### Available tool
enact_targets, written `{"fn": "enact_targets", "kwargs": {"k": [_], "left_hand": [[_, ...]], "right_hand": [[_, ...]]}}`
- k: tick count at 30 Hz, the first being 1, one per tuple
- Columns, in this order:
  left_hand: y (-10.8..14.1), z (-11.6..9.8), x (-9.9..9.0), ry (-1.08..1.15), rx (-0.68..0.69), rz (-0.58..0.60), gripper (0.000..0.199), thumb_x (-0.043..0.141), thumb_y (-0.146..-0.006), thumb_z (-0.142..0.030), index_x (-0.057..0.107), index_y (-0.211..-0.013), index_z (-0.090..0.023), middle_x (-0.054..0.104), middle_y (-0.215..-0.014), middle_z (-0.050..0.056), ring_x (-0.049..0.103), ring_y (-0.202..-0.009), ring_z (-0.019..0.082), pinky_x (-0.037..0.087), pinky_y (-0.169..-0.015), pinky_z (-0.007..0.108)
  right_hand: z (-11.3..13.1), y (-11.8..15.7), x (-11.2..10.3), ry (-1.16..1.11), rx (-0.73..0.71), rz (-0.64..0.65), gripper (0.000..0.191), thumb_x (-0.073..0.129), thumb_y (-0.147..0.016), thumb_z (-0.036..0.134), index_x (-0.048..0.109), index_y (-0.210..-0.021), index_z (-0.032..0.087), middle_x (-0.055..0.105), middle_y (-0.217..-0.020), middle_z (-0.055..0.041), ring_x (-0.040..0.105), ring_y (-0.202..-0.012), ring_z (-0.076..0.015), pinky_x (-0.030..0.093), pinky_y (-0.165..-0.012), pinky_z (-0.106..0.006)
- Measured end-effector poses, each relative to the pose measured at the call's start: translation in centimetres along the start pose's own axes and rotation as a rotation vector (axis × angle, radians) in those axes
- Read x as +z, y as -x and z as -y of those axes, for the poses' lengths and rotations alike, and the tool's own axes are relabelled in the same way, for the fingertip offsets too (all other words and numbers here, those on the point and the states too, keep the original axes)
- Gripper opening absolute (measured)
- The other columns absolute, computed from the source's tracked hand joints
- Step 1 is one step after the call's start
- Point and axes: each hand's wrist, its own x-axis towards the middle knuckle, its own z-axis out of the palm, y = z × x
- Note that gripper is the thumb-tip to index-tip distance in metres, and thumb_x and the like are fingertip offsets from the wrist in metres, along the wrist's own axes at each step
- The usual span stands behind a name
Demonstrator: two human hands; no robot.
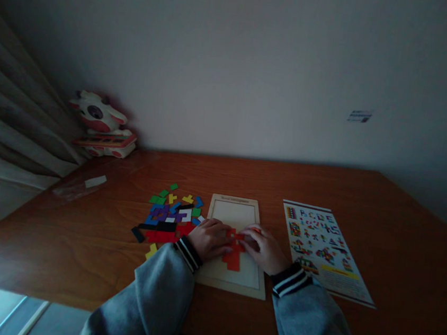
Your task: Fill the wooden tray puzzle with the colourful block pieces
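clock directions are taken from the board, twelve being toward the wall. at ten o'clock, pale curtain [22,109], hung in folds; clear wrapper [70,188] with white label, laid on the wooden table [89,260]; red-and-white cow figure [110,142], set near the wall. at nine o'clock, loose flat pieces [166,226] in green, yellow, blue, purple, white, black and red, spread close together beside the board. left hand [211,239], sleeved in grey with striped cuff: palm down, fingers bent, tips placed at the red shape's left side; whether anything is pinched cannot be told. centre, pale framed board [230,290], laid flat, with red shape [232,259] borne on its inner panel. right hand [265,249], same sleeve: thumb and forefinger bent toward each other at the red shape's upper right; grip partly hidden, a pinch cannot be confirmed. at three o'clock, printed sheet [326,253] of coloured figures, laid flat. at one to two o'clock, small label [360,116], fixed on the wall
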Motion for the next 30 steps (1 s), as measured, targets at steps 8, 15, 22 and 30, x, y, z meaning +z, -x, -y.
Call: {"fn": "enact_targets", "kwargs": {"k": [8,15,22,30], "left_hand": [[-0.1,-0.7,-0.2,0.007,-0.041,0.079,0.043,0.044,-0.098,-0.055,0.066,-0.126,-0.031,0.063,-0.132,0.006,0.056,-0.114,0.027,0.046,-0.097,0.044],[-0.2,-0.6,-0.2,0.050,-0.015,0.055,0.040,0.054,-0.094,-0.054,0.067,-0.124,-0.031,0.063,-0.133,0.005,0.057,-0.112,0.026,0.048,-0.097,0.043],[0.2,0.2,-2.0,0.125,-0.041,-0.023,0.041,0.066,-0.086,-0.057,0.073,-0.105,-0.021,0.072,-0.104,0.009,0.064,-0.094,0.021,0.051,-0.088,0.036],[0.6,0.5,-1.4,0.162,-0.001,-0.049,0.046,0.071,-0.078,-0.063,0.076,-0.098,-0.022,0.072,-0.099,0.008,0.065,-0.091,0.021,0.051,-0.085,0.035]], "right_hand": [[-0.1,0.1,0.1,0.005,0.001,-0.011,0.023,0.067,-0.085,0.021,0.065,-0.108,0.024,0.067,-0.105,-0.0056,0.064,-0.100,-0.0208,0.053,-0.091,-0.038],[-0.1,0.1,0.0,0.006,0.019,-0.010,0.023,0.070,-0.083,0.023,0.067,-0.106,0.024,0.068,-0.105,-0.0055,0.065,-0.100,-0.0212,0.054,-0.091,-0.039],[-0.1,0.1,0.0,-0.011,0.013,-0.004,0.022,0.067,-0.087,0.029,0.068,-0.109,0.026,0.067,-0.106,-0.0060,0.065,-0.101,-0.0211,0.055,-0.091,-0.038],[0.2,0.1,-0.1,0.102,-0.016,0.019,0.029,0.067,-0.088,0.034,0.070,-0.116,0.028,0.061,-0.104,-0.0077,0.062,-0.099,-0.0228,0.055,-0.088,-0.039]]}}
